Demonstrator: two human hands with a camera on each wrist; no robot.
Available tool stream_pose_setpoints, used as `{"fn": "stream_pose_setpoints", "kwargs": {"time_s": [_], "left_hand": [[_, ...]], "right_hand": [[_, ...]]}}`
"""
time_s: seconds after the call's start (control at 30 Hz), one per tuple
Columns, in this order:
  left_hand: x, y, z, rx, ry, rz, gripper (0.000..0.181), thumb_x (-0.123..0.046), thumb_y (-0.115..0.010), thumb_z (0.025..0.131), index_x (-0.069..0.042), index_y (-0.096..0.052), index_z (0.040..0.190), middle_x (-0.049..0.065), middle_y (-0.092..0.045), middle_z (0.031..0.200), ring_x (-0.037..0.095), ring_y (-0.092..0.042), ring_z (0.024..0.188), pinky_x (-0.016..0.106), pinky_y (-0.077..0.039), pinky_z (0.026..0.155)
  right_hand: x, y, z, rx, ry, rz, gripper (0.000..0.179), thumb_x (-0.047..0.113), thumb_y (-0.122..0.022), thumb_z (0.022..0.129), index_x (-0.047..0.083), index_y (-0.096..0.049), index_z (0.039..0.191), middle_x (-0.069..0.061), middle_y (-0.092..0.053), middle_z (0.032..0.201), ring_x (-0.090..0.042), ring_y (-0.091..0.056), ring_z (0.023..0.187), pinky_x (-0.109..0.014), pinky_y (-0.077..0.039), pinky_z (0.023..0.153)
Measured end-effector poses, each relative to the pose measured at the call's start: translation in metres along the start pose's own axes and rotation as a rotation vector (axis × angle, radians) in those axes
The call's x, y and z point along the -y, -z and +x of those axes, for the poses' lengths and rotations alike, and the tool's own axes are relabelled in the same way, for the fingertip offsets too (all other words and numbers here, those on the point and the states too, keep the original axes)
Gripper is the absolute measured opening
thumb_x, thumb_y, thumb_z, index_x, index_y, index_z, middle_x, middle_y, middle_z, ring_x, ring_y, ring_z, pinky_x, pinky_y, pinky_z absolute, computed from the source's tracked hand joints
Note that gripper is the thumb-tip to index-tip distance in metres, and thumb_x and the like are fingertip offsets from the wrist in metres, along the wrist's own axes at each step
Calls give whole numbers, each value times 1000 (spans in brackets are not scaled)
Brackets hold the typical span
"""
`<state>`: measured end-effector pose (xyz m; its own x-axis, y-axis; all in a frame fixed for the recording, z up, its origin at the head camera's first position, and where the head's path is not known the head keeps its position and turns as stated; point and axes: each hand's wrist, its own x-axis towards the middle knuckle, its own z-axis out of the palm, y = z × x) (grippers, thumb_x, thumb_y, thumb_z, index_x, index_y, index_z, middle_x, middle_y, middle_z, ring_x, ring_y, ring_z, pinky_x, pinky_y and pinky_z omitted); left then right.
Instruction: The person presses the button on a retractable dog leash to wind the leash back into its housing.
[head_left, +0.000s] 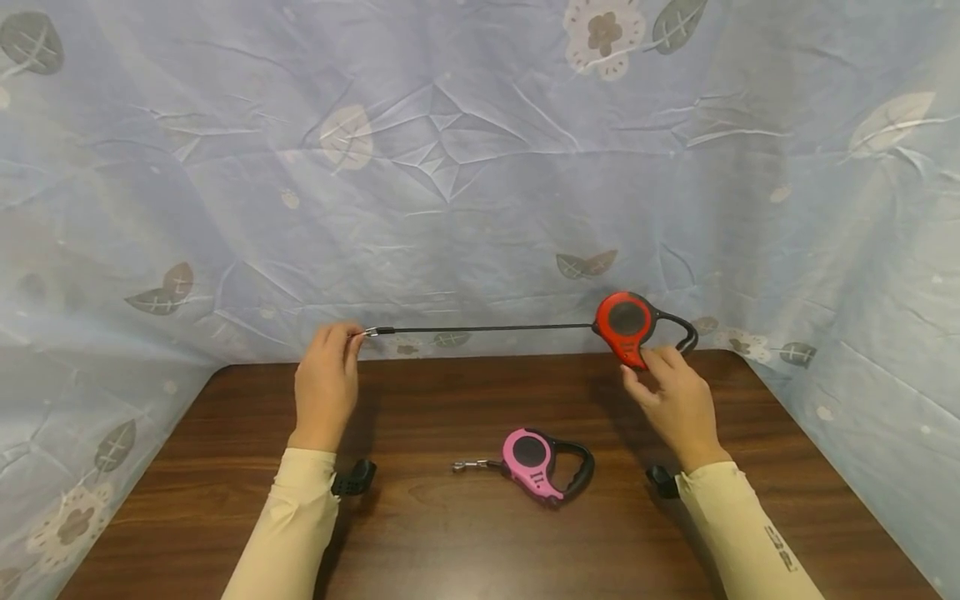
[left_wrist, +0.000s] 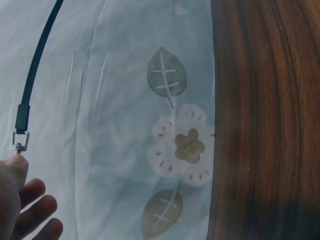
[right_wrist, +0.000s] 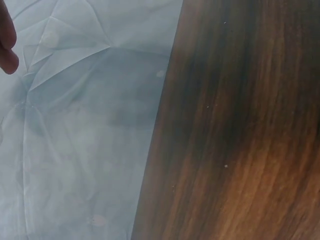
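Observation:
A red retractable dog leash (head_left: 613, 320) with a black grip hangs in the air over the table's far edge. My right hand (head_left: 678, 408) holds its casing by the lower edge, thumb and fingers near the black grip. The black cord (head_left: 487, 328) runs out straight to the left. At its end, my left hand (head_left: 326, 387) pinches the metal clip (left_wrist: 19, 146), most of which is hidden behind the thumb. In the right wrist view only some fingertips (right_wrist: 7, 37) show at the left edge. Below, a pink retractable leash (head_left: 536, 477) lies on the table between my forearms.
The brown wooden table (head_left: 435, 542) has rounded far corners. Pale blue patterned cloth (head_left: 480, 208) hangs behind it and at both sides. The pink leash's metal clip (head_left: 470, 466) points left. Black wrist cameras (head_left: 356, 477) sit on both sleeves.

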<state>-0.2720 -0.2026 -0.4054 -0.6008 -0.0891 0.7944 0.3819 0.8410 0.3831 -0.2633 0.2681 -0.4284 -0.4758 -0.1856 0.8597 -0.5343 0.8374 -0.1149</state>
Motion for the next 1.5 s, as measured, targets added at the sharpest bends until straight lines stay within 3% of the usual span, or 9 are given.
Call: {"fn": "stream_pose_setpoints", "kwargs": {"time_s": [0.27,0.4,0.67,0.8,0.97,1.13,1.33,1.5], "left_hand": [[1,1,-2,-29,-11,2,23,-18,-68,101,0,-67,116,17,-70,104,36,-68,88,52,-53,69],[3,0,-1,-52,-29,4,23,-15,-74,97,-1,-69,113,17,-71,105,37,-67,92,53,-53,74],[8,0,3,-179,-115,5,19,-13,-79,93,0,-75,106,16,-73,96,36,-69,85,52,-55,72],[9,2,4,-162,-121,-35,14,-11,-79,93,-1,-75,103,15,-71,91,33,-67,81,48,-54,72],[7,2,4,-61,-16,-162,15,-8,-79,92,-1,-74,104,12,-68,86,26,-65,77,26,-49,71],[3,2,5,-56,96,-283,11,-7,-77,93,-2,-74,102,12,-71,89,19,-67,77,7,-44,69],[1,3,7,-104,209,-477,16,-12,-74,97,0,-77,107,17,-75,94,1,-67,81,10,-51,72],[-1,5,9,-133,289,-657,20,-9,-73,97,5,-76,111,24,-75,93,3,-71,77,15,-56,76]], "right_hand": [[1,-1,-2,-40,27,-14,18,19,-74,89,3,-69,97,-12,-63,92,-23,-58,68,-42,-48,55],[2,-1,0,-79,35,-5,21,20,-72,89,1,-70,98,-13,-63,91,-24,-58,66,-43,-47,53],[1,-2,2,-135,60,12,21,21,-70,87,2,-71,95,-11,-65,90,-25,-60,65,-41,-45,53],[1,-2,2,-137,59,8,21,21,-70,87,2,-71,95,-11,-65,90,-26,-60,66,-42,-46,54],[1,-2,0,-123,43,-1,22,22,-70,87,2,-71,95,-12,-66,91,-27,-62,69,-44,-48,54],[1,-1,-1,-110,30,-7,19,18,-72,87,2,-71,96,-12,-66,91,-26,-62,70,-44,-49,56],[2,-2,0,-97,30,-14,20,18,-72,87,0,-70,98,-13,-64,91,-27,-61,69,-45,-49,55],[1,-1,-2,-59,16,-28,23,22,-70,92,0,-70,99,-14,-64,93,-27,-61,70,-45,-50,56]]}}
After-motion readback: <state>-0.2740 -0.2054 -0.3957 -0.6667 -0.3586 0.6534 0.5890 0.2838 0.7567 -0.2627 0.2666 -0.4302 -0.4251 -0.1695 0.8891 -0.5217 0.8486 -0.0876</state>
